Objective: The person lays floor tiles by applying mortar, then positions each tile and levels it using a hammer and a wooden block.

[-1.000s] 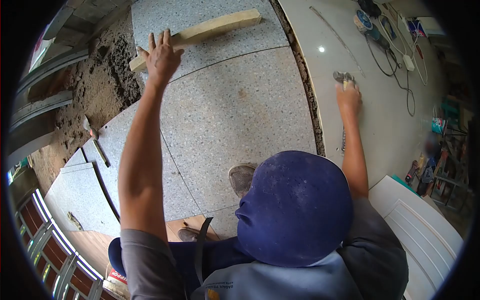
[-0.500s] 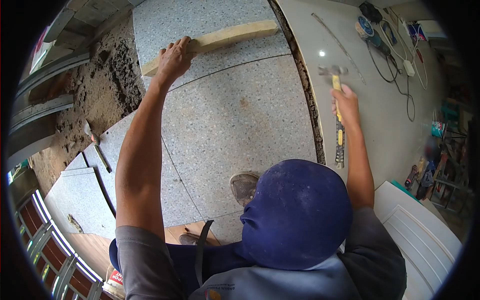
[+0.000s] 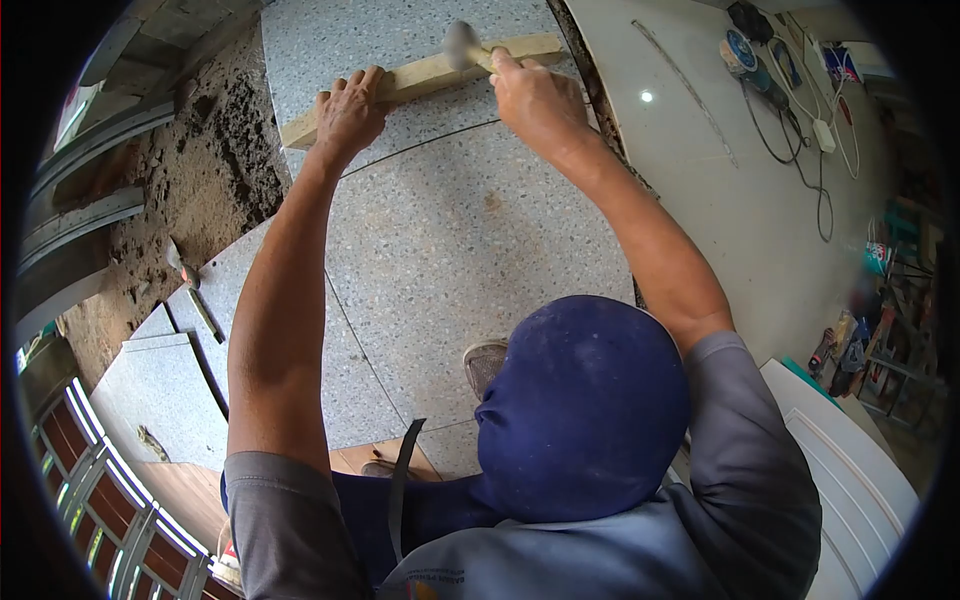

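A pale wooden beam lies on the speckled grey floor tiles, across the far tile. My left hand is closed over the beam left of its middle, fingers curled on its far edge. In my right hand is a hammer, gripped by its yellow handle. The hammer's head, smeared by motion, overlaps the right half of the beam in this view. Most of the handle is hidden by my right hand and forearm.
A trowel lies at the left by bare soil. Cut tile pieces are near the metal gate. On the right floor are an angle grinder with its cord and a long thin strip. My shoe rests on the tiles.
My right hand has swung the hammer from the right-hand floor leftward and away, over the beam. My left hand stays in place on the beam.
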Tool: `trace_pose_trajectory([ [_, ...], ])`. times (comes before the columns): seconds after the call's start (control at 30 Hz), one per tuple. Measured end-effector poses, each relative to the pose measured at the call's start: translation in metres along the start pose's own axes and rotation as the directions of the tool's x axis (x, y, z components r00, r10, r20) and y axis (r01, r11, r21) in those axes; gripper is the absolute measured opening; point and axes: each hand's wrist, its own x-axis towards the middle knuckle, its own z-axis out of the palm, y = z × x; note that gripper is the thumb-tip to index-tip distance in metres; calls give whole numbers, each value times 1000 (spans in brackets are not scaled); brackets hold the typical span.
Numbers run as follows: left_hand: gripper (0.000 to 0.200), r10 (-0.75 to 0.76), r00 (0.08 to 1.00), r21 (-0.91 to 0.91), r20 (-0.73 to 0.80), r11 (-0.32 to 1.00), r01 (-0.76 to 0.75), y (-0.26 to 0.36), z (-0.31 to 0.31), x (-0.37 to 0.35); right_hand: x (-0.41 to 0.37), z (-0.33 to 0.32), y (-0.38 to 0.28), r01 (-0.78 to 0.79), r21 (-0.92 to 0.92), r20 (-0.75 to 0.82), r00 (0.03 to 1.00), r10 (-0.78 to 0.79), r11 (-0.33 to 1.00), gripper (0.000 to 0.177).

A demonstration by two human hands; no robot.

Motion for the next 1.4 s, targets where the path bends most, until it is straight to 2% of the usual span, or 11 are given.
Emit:
trace_pose_trajectory([
  [0.2,47,-29,997,12,68,1000,28,3,-7,0,1,-1,-9,-122,54,48,992,120,991,31],
  [0.53,47,-25,996,13,83,1000,24,6,-8,1,7,-12,-22,-67,90,-204,975,85,994,38],
  [0.63,43,-16,999,18,39,1000,15,6,-7,3,10,11,-12,-96,118,32,995,93,988,42],
  [0.77,44,-22,999,16,40,1000,21,5,-3,2,6,45,-6,63,-43,-106,992,-68,997,41],
  [0.83,44,-25,999,23,47,999,24,6,-5,0,10,15,-20,-108,132,28,994,105,985,40],
  [0.93,44,-22,999,34,46,999,21,4,-5,4,7,7,-25,-131,128,-104,984,144,983,33],
  [1.03,45,-9,999,28,42,1000,8,3,-3,3,12,16,-18,-173,198,82,984,160,965,25],
  [1.13,45,-13,1000,38,19,999,12,3,-2,4,2,1,-10,-199,289,-18,977,213,936,29],
  [1.2,45,7,1000,21,3,1000,-7,-1,2,2,-26,-26,2,-440,434,150,896,419,786,32],
  [1.27,46,-6,1000,20,23,1000,5,0,0,1,-66,-27,38,-447,432,-15,865,502,783,32],
  [1.4,48,-23,998,27,50,999,22,3,-5,2,-161,-78,103,-716,646,299,557,775,265,26],
])
